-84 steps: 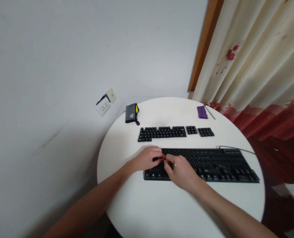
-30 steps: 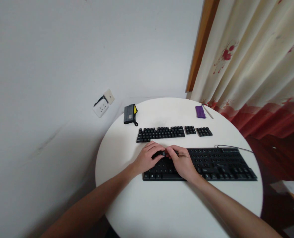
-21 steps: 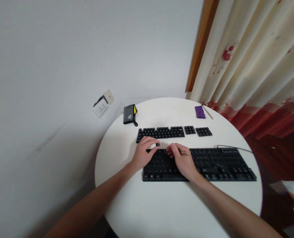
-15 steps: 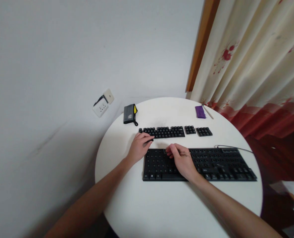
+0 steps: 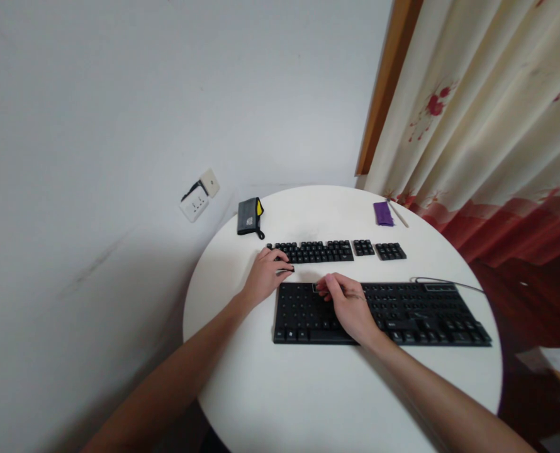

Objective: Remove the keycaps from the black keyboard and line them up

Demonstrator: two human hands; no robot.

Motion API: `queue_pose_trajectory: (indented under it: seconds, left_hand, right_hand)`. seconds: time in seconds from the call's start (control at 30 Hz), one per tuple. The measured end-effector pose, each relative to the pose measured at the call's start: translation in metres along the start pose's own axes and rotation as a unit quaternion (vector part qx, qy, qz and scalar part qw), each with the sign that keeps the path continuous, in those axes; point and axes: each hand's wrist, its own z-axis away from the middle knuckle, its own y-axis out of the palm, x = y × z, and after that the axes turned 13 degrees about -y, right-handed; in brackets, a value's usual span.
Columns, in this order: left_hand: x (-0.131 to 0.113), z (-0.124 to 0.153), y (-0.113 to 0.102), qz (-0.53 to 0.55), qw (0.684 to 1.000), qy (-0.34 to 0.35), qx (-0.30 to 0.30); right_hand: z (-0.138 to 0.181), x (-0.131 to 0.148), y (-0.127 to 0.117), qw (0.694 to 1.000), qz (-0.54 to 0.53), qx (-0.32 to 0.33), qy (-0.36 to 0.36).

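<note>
A black keyboard [image 5: 416, 311] lies on the round white table [image 5: 308, 390]; its left part shows bare switch spots. Behind it, loose black keycaps [image 5: 318, 251] are laid out in rows in a keyboard layout, with two smaller groups [image 5: 391, 251] to the right. My left hand [image 5: 265, 274] rests at the left end of those rows, fingers closed on a dark keycap [image 5: 285, 269]. My right hand [image 5: 348, 303] lies on the keyboard's upper left, its fingers pinched on a small tool [image 5: 316, 288] that I cannot make out clearly.
A grey pouch with a yellow tab [image 5: 250, 217] sits at the table's back left. A purple item [image 5: 384, 213] and a thin stick [image 5: 399, 214] lie at the back right. The keyboard cable [image 5: 443, 282] runs right. A wall socket [image 5: 196, 202] and a curtain [image 5: 487, 126] flank the table.
My left hand left the keyboard with a keycap and moved back-left to the end of the loose keycap rows. My right hand stayed pinched on the keyboard's upper left.
</note>
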Motion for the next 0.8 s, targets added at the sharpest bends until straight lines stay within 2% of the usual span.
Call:
queue_pose_trajectory:
  seconds: [0.13,0.47,0.8]
  left_hand:
    - [0.0019,0.0003,0.0019,0.011,1.000,-0.017,-0.017]
    - [-0.0036,-0.0026,0.0043,0.032,0.998,-0.047,-0.017]
    - [-0.0053,-0.0042,0.0041,0.029,0.998,-0.050,-0.027]
  right_hand:
    - [0.0000,0.0010,-0.0001,1.000,0.002,0.001,0.002]
    - [-0.0004,0.0030,-0.0020,1.000,0.008,0.005,-0.007]
    - [-0.0020,0.0073,-0.0035,1.000,0.012,0.011,-0.003]
